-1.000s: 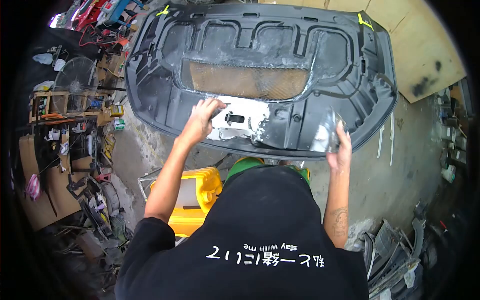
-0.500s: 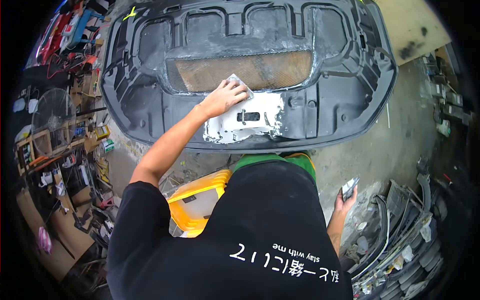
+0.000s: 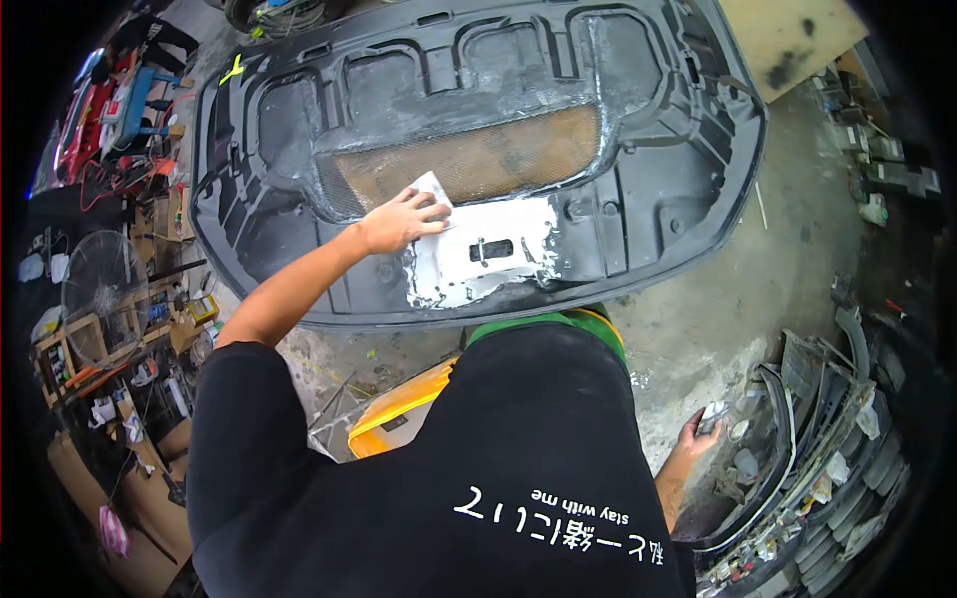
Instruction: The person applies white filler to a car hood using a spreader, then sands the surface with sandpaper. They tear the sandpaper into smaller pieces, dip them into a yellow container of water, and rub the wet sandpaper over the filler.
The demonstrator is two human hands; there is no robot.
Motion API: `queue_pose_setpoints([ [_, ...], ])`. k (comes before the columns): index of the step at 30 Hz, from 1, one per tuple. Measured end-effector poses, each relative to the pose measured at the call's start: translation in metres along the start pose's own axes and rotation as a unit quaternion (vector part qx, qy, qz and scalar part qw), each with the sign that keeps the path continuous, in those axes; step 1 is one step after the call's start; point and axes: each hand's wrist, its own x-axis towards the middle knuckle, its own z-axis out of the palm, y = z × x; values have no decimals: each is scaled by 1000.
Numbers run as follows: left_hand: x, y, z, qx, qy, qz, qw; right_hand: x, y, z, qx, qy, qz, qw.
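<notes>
The underside of a black car hood [image 3: 638,199] lies in front of me. My left hand [image 3: 397,221] presses a pale piece of sandpaper [image 3: 431,189] down at the upper left edge of a white filler patch [image 3: 469,279], fingers curled over it. The patch surrounds a small dark slot [image 3: 491,250], and brown-backed mesh [image 3: 498,159] borders it above. Down at my right side, away from the hood, my right hand [image 3: 695,436] grips a small grey-and-white flat piece [image 3: 712,417], whose kind is hard to make out.
A yellow bin [image 3: 399,404] stands by my left leg, below the hood. Car trim parts [image 3: 797,448] are heaped at the right. A fan [image 3: 105,299] and cluttered boxes line the left, where another person [image 3: 155,40] shows far back. A stained board [image 3: 788,45] lies at upper right.
My left hand has slid left and toward me with the sandpaper. My right hand has dropped lower, still gripping its piece. The view has tilted, with the hood shifting slightly left.
</notes>
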Motion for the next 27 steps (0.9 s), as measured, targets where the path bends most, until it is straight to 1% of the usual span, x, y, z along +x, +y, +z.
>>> queue_pose_setpoints([
  [1,-1,-3,-4,1,5,5,1000,-4,0,-7,9,3,11,1000],
  [3,-4,-9,-16,22,-42,-13,999,-13,11,-3,19,23,10,1000],
  [4,1,-9,-18,-9,10,-32,999,-18,17,0,22,33,19,999],
  [5,12,-5,-21,-9,7,-35,999,-20,23,2,24,42,30,998],
  [7,37,-2,-24,-26,58,-20,998,-25,31,6,22,28,40,999],
  [9,54,-2,-18,-45,64,-15,997,-21,33,15,11,3,54,998],
  [10,58,-2,-14,-62,70,-10,996,-21,32,19,-4,1,32,999],
  [11,59,-2,-12,-61,69,-9,996,-22,28,23,-3,3,32,999],
  [13,56,-3,-6,-45,48,23,998,-23,23,33,-8,2,32,999],
  [15,42,-2,-1,-36,44,25,998,-18,18,27,-10,-13,42,999],
  [17,23,-5,-1,36,2,47,998,-15,16,24,6,2,34,999],
  [18,11,-11,0,34,-3,64,997,-17,15,23,6,1,32,999],
  [19,4,-16,-7,34,-4,62,997,-16,14,19,6,0,34,999],
  [21,-5,-28,-24,60,-74,95,991,-16,15,14,8,5,41,999],
  [23,-2,-31,-31,63,-87,101,989,-17,17,12,8,5,38,999],
  [25,16,-23,-31,28,-4,60,998,-22,19,12,6,9,33,999],
  [27,34,-17,-29,10,12,66,998,-25,21,19,-4,5,33,999],
])
